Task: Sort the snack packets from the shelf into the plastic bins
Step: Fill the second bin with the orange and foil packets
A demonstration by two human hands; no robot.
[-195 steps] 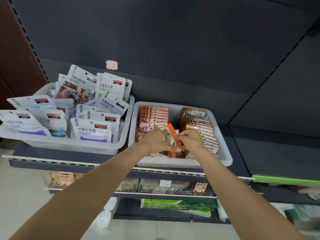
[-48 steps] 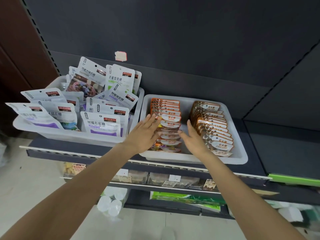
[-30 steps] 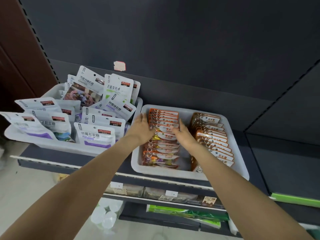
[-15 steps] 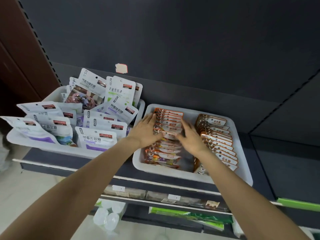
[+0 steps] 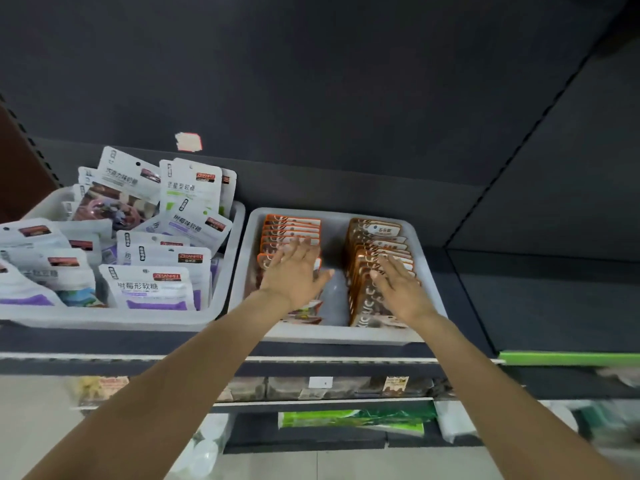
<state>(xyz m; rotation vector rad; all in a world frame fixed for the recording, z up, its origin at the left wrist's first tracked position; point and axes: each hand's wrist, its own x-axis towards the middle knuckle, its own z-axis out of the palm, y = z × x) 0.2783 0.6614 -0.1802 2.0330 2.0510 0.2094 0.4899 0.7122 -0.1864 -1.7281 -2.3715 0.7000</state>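
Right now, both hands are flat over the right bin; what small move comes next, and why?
Probably press the right hand down to level the brown packets, which stand fanned and uneven. The left hand already rests open on the orange packets.

A dark shelf (image 5: pixel 485 306) carries two pale plastic bins side by side — the left bin (image 5: pixel 104 318) packed with white pouches, the right bin (image 5: pixel 339 336) holding two rows of packets, orange and brown.

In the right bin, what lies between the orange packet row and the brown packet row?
Only a bare strip of the bin's floor, seen in the head view, separates the orange packets from the brown packets.
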